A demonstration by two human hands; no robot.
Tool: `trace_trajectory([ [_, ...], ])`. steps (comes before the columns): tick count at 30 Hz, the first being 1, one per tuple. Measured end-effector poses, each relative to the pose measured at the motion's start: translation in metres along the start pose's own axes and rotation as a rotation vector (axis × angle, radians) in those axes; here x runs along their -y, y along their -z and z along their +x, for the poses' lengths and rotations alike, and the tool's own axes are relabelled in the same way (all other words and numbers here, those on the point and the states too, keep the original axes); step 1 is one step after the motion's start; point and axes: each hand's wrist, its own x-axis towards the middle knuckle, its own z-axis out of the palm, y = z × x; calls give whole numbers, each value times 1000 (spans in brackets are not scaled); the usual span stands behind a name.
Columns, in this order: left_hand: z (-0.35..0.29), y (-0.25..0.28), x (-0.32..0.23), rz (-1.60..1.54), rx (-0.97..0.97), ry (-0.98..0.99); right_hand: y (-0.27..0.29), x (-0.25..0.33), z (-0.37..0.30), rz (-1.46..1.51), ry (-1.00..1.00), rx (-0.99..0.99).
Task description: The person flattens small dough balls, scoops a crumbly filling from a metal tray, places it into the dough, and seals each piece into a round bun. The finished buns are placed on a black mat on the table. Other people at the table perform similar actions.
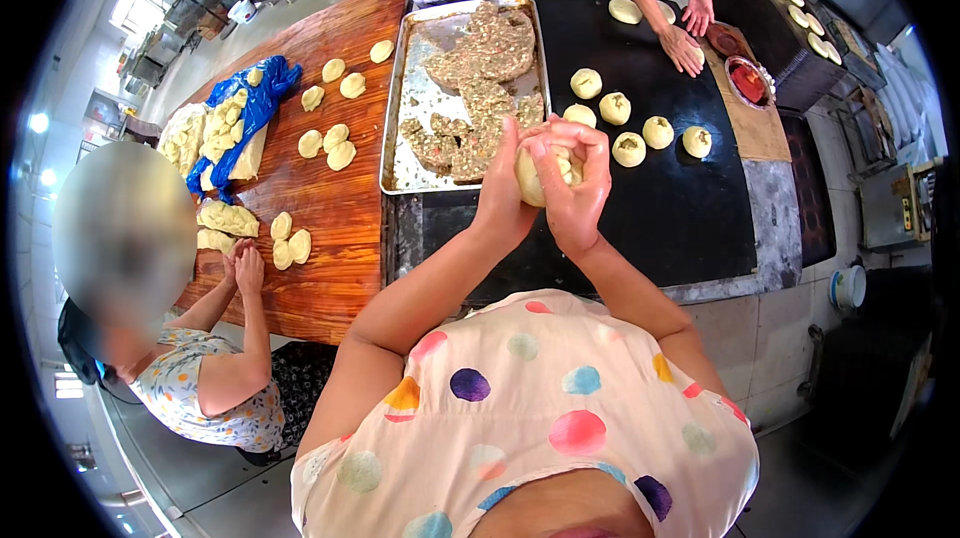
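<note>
My left hand and my right hand are cupped together around a ball of dough, raised over the near part of the black tabletop. Folds show on the ball between my fingers, which partly hide it. Just beyond my left hand is a metal tray with a chunky brown-green filling spread over part of it. To the right of my hands sit several round dough balls, some with a gathered top where dark filling shows.
At left, a person's hands work beside a dough roll on a wooden table with dough pieces and blue plastic. Across, another person's hand presses down near flat dough rounds and a red-filled bowl.
</note>
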Motion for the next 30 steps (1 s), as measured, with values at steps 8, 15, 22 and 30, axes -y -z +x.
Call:
trace_trajectory([
  [8, 18, 15, -15, -52, 275, 99, 19, 5, 11, -436, 223, 465],
  [15, 22, 10, -21, 98, 304, 264, 31, -2, 7, -198, 130, 463],
  [22, 11, 29, 24, -54, 18, 47, 17, -15, -17, -262, 131, 188],
  [30, 20, 33, -2, 161, 67, 275, 32, -6, 2, -319, 226, 501],
])
